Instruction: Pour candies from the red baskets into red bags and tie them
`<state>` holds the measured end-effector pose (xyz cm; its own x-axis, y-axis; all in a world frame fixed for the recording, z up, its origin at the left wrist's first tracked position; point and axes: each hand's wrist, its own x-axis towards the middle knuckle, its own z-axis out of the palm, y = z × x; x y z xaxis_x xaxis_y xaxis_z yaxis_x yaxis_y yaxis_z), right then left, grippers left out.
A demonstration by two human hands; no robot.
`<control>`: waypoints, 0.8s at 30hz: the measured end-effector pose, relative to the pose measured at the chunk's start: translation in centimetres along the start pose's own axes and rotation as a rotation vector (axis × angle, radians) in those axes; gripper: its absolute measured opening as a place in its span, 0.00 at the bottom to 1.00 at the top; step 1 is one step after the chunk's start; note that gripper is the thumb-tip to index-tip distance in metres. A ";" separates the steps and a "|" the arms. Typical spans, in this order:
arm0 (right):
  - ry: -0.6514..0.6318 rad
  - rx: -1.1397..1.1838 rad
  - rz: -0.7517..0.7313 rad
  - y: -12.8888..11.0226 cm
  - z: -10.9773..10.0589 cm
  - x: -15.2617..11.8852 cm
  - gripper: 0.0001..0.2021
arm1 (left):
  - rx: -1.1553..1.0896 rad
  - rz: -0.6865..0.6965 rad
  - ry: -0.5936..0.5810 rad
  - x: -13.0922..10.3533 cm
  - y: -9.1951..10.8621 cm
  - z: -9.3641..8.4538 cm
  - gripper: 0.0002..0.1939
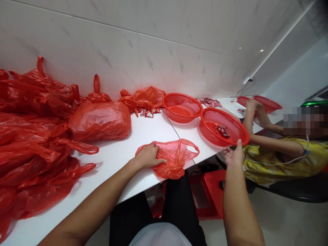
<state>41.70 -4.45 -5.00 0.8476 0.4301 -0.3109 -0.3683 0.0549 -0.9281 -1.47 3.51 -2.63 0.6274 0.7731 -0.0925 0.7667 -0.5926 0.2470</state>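
My left hand point(148, 155) grips the near-left part of a thin red plastic bag point(174, 157) that lies on the table's front edge, its handle loop spread to the right. With the thumb over the rim and the fingers below, my right hand point(235, 156) holds the near edge of a red mesh basket point(211, 138). A few small wrapped packets point(221, 130) lie inside this basket, which juts slightly over the table edge. A second red basket point(180, 118) stands just left of it, with no packets visible inside.
Filled, knotted red bags point(33, 136) crowd the left of the white table point(143, 131). Several small packets point(148, 113) and a heap of wrapped pieces point(210, 102) lie near the wall. A co-worker in a yellow top point(282, 157) sits at right. Below is a red crate point(214, 191).
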 end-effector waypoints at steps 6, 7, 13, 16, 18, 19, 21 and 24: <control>-0.195 0.088 0.290 -1.1 1.9 1.6 0.09 | 0.064 -0.061 0.056 0.3 0.1 0.2 0.28; -0.205 0.101 0.289 -0.8 2.2 1.1 0.09 | 0.069 -0.067 0.054 0.3 0.1 0.3 0.28; -0.333 0.231 0.306 2.7 2.4 -6.1 0.09 | 0.050 -0.030 0.001 0.3 -0.2 1.4 0.27; -0.437 0.365 0.341 4.2 2.5 -10.5 0.09 | 0.053 -0.007 -0.002 0.3 -0.4 1.6 0.27; -0.482 0.417 0.355 4.6 2.7 -12.6 0.09 | 0.051 0.016 -0.006 0.3 -0.4 1.6 0.27; -0.500 0.433 0.356 4.5 2.8 -13.4 0.10 | 0.047 0.029 -0.010 0.3 -0.4 1.6 0.27; -0.546 0.444 0.353 4.3 3.0 -14.5 0.11 | 0.036 0.055 -0.017 0.3 -0.3 1.7 0.27; -0.609 0.433 0.327 4.0 3.3 -15.2 0.10 | 0.025 0.089 -0.029 0.4 0.1 1.9 0.26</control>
<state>26.08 -7.85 -3.30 0.3612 0.8923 -0.2708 -0.7821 0.1317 -0.6091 -0.92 3.30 -4.52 0.6967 0.7104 -0.0993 0.7106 -0.6646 0.2312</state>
